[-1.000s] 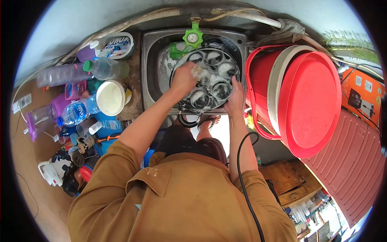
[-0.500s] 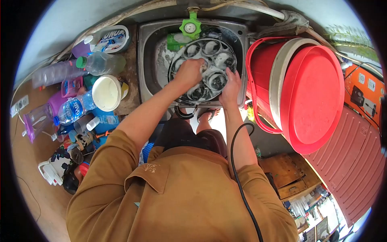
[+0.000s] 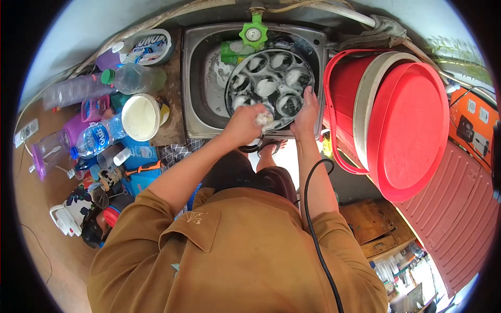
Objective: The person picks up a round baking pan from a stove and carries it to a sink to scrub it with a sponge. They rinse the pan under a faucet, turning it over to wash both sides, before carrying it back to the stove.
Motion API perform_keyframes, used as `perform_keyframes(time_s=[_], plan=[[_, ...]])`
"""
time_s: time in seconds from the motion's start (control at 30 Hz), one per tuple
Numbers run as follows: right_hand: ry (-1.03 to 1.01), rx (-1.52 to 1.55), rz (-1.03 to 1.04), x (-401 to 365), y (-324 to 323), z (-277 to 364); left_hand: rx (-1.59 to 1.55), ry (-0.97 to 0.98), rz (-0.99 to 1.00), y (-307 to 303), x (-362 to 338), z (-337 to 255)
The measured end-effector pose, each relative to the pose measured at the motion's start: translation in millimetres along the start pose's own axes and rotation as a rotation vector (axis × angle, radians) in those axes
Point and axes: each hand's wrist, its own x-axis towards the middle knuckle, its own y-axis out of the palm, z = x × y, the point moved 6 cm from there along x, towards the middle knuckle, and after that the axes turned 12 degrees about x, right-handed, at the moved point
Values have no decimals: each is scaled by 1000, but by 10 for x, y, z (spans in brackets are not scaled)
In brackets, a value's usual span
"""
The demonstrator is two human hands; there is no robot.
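A round dark pan (image 3: 276, 93) with several round hollows lies in the metal sink (image 3: 201, 107), streaked with white suds. My left hand (image 3: 244, 125) is closed around a whitish, foamy scrubber (image 3: 264, 119) at the pan's near edge. On the pan's right side, my right hand (image 3: 307, 112) grips the rim with its fingers pointing up along it. The black handle (image 3: 250, 148) of the pan juts toward me over the sink's front edge. Behind the pan, a green packet (image 3: 236, 52) rests in the sink under the green tap knob (image 3: 253, 34).
A big red bucket (image 3: 352, 99) with a red lid (image 3: 409, 130) stands close on the right. To the left are a white tub (image 3: 141, 117), a green-capped bottle (image 3: 136, 78), a water bottle (image 3: 99, 140) and an orange-handled tool (image 3: 143, 168). A black cable (image 3: 313, 229) hangs along my right arm.
My left hand has moved from the middle of the pan toward its near edge, uncovering the central hollow. My right hand stays at the right rim. The whole view has shifted slightly.
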Motion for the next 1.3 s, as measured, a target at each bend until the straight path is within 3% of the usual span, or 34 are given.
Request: perform_keyframes(time_s=[0.13,0.2,0.27,0.33,0.4,0.47,0.53,0.6,0.67,0.7,0.77,0.8,0.87,0.93,1.0,1.07,1.13,1.17,1.2,1.27,1.3], plan=[[23,19,73,14,-5,-188,-140,-192,-216,-180,167,-227],[-4,-41,104,-20,74,-230,-19,-29,-250,32,294,-380],[-22,-142,-5,-95,95,-105,-15,68,-218,104,173,-401],[44,13,-13,-99,58,-101,-13,163,-179,88,144,-388],[-16,-151,96,-149,76,-24,339,348,-100,12,116,-420],[6,-169,120,-115,62,-103,329,281,-150,63,226,-406],[41,-151,18,-158,117,-51,82,292,-228,51,271,-472],[75,-48,28,-72,-49,-74,40,306,-107,34,154,-379],[50,-59,24,-123,3,55,41,561,-161,-295,10,-374],[75,-56,49,-65,-21,85,41,568,-162,-367,-23,-196],[77,-9,37,6,-41,134,174,302,-247,-429,-14,302],[91,29,22,-1,-63,126,176,308,-238,-336,-62,368],[25,2,12,-33,24,107,410,59,-101,-196,-121,456],[-41,-74,-3,-87,38,107,417,-55,-78,-122,-171,344],[-17,-44,-22,-47,-16,55,226,-193,-203,-264,-234,238],[15,-28,-95,-42,-27,70,212,-116,-277,-287,-387,204],[15,-39,-134,-29,-47,81,147,293,-263,-269,-555,21],[19,-27,-127,8,-77,73,157,364,-220,-264,-600,20],[21,-13,-120,31,-95,62,157,364,-219,-273,-590,74],[20,-2,-112,3,-85,33,219,172,-237,-291,-520,296],[21,5,-96,-6,-63,17,226,247,-201,-188,-515,237]])
